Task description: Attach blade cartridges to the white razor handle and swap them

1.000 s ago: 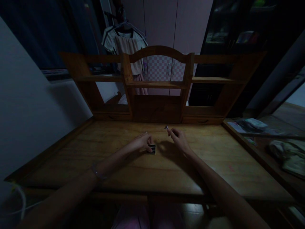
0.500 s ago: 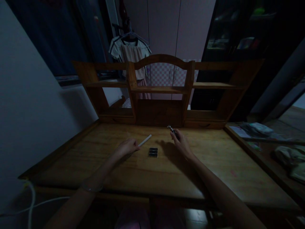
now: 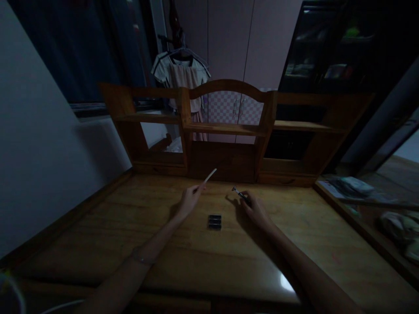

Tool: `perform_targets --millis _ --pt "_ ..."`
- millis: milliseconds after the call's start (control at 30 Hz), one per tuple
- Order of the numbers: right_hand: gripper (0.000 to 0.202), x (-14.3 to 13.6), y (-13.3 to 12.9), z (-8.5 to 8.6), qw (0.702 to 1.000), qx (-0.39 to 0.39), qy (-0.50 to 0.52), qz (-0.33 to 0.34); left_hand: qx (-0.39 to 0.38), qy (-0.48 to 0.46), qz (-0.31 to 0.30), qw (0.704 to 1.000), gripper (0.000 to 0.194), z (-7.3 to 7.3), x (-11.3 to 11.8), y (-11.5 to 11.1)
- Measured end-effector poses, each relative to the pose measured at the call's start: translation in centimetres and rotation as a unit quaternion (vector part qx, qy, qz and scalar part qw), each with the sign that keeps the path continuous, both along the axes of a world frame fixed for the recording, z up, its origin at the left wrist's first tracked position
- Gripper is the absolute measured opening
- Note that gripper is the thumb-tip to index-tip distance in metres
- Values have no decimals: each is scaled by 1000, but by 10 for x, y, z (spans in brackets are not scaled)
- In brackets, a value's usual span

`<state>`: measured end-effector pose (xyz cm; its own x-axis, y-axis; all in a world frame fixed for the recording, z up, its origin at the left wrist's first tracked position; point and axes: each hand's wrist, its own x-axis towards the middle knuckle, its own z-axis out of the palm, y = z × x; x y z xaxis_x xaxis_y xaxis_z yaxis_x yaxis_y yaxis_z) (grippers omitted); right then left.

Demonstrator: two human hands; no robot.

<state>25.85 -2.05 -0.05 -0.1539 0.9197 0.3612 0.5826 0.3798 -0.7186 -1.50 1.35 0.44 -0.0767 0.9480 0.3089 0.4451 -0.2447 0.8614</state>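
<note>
My left hand (image 3: 190,199) is closed around one end of a slim white stick (image 3: 211,175), which points up and to the right above the desk. In my right hand (image 3: 257,210) is a slim tool with a dark handle and a small silver head (image 3: 240,193). Its exact kind does not show in this dim light. Between the hands, on the wooden desk (image 3: 193,266), lies a small dark block (image 3: 214,222) with several bars side by side. Neither hand touches it.
A wooden shelf unit (image 3: 225,128) stands along the desk's back edge. Behind it hang clothes (image 3: 186,74) before pale cupboard doors. A white wall (image 3: 55,144) is at the left. To the right, a lower surface holds plastic-wrapped things (image 3: 355,185) and crumpled cloth (image 3: 397,226).
My left hand has moved forward and right, lifting the white stick higher. My right hand has moved slightly right and down in view, still holding the tool. The camera view has shifted a little.
</note>
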Motion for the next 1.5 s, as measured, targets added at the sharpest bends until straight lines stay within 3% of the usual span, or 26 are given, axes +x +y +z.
perform_targets --millis 133,200,333,467,833,1067,1300,1500 --pt "28 -7 -4 10 1000 2 4 -7 7 47 -100 994 49 5 13 -17" --pt "27 -9 -6 14 1000 3 5 -27 14 80 -123 989 44 11 17 -25" --pt "31 -12 -11 17 999 5 19 -50 59 103 -126 985 40 21 20 -35" --pt "31 -19 -16 18 999 4 42 -26 98 123 -111 981 41 25 21 -41" --pt "30 -20 -27 29 996 18 83 -2 74 62 -97 991 42 20 19 -33" --pt "30 -18 -29 31 998 22 64 3 52 57 -167 983 41 21 23 -39" --pt "30 -19 -29 32 998 31 52 -10 57 49 -145 987 40 19 21 -38" --pt "30 -19 -30 33 998 21 58 -16 47 49 -182 981 40 21 24 -41"
